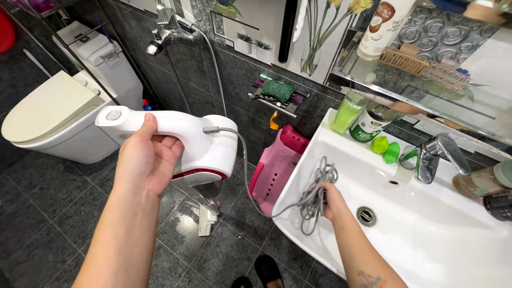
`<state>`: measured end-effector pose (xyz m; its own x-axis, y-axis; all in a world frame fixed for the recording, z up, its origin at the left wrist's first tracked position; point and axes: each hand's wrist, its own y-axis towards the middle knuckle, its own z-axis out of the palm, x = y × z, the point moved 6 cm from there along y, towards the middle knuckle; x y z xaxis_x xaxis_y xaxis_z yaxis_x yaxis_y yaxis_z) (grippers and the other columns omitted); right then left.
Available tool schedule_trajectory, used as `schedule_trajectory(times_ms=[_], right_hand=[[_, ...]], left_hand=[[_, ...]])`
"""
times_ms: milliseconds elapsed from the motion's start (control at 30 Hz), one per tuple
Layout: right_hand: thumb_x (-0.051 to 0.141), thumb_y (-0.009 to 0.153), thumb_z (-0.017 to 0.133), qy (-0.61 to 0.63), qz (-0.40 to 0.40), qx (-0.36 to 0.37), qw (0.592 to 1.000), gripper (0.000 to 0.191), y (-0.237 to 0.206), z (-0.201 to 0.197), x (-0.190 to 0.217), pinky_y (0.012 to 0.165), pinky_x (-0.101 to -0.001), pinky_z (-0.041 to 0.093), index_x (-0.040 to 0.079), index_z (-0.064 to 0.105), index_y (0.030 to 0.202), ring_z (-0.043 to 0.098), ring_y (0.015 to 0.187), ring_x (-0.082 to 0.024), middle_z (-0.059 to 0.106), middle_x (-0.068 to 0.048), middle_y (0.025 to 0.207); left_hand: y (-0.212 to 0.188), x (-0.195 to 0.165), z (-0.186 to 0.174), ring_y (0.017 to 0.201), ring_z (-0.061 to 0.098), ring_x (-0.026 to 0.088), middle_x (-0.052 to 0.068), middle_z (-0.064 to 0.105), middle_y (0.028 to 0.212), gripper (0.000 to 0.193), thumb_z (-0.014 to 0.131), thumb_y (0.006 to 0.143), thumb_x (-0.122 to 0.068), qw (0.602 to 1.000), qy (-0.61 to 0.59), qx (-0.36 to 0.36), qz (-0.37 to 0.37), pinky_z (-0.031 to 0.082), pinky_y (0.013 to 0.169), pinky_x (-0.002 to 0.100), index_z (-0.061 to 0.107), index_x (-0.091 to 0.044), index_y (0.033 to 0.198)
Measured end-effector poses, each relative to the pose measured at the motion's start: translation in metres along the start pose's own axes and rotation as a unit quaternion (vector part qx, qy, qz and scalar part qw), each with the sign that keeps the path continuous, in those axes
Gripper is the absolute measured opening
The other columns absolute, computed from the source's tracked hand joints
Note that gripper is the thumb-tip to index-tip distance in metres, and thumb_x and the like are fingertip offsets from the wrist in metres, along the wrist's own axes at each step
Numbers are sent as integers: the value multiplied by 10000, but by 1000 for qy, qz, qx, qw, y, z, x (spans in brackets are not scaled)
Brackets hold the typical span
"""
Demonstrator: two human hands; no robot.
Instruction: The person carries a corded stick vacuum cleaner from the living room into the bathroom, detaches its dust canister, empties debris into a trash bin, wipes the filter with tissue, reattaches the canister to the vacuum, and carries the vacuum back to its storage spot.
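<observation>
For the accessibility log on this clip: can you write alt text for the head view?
In a dark-tiled bathroom, the left hand grips the handle of a white handheld vacuum while the right hand holds its bundled grey cord over the rim of a white sink. A toilet stands at left.

Left hand [146, 160] raised and clenched; right hand [330, 200] lower, fisted.

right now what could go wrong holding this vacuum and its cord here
1. The bundled grey cord in the right hand hangs over the sink; it could slip in and get wet.
2. The floor looks wet and glossy, so slipping is possible.
3. The left hand alone carries the handheld vacuum; it could drop.
</observation>
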<state>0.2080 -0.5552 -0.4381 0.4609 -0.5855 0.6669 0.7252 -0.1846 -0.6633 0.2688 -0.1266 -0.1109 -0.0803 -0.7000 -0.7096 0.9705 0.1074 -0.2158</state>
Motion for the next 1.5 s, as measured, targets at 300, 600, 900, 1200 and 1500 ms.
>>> schedule_trajectory(times_ms=[300, 600, 900, 1200, 1500], right_hand=[[312, 883, 568, 102, -31, 152, 983, 298, -80, 76, 68, 596, -427, 595, 27, 656, 897, 694, 663, -282, 708, -137, 785], [255, 900, 579, -78, -144, 203, 965, 240, -107, 201, 182, 589, -422, 597, 26, 650, 899, 702, 648, -271, 710, -122, 788], [116, 908, 595, -78, -376, 180, 906, 147, -127, 305, 265, 605, -427, 568, 6, 591, 1007, 659, 681, -261, 661, -104, 812], [94, 902, 652, -84, -524, 82, 843, 760, -111, 400, 174, 1191, -370, 348, 27, 265, 1552, 493, 1371, -257, 482, -149, 1510], [-6, 932, 732, 20, -390, 333, 858, 615, -142, 444, 52, 974, -319, 498, 20, 383, 1438, 580, 1116, -169, 558, -79, 1261]], left_hand=[[10, 0, -13, 1176, 644, 319, 184, 610, 1251, 349, 475, 1036, -216, 1000, -29, -6, 8, 530, 1051, 497, 488, 18, 1294], [27, -15, -42, 1118, 674, 275, 161, 652, 1203, 365, 455, 1030, -253, 999, 17, -34, 13, 548, 971, 441, 525, 34, 1244], [18, -47, -49, 679, 645, 217, 113, 664, 836, 348, 525, 967, -322, 957, 275, -70, -67, 540, 657, 403, 627, -1, 1055], [24, -69, -43, 586, 639, 179, 69, 672, 732, 299, 760, 865, -322, 917, 388, -22, -85, 540, 560, 371, 664, -42, 908], [27, -59, -43, 679, 704, 148, 49, 737, 851, 324, 719, 852, -276, 939, 329, -23, -94, 597, 584, 394, 718, -54, 1087]])
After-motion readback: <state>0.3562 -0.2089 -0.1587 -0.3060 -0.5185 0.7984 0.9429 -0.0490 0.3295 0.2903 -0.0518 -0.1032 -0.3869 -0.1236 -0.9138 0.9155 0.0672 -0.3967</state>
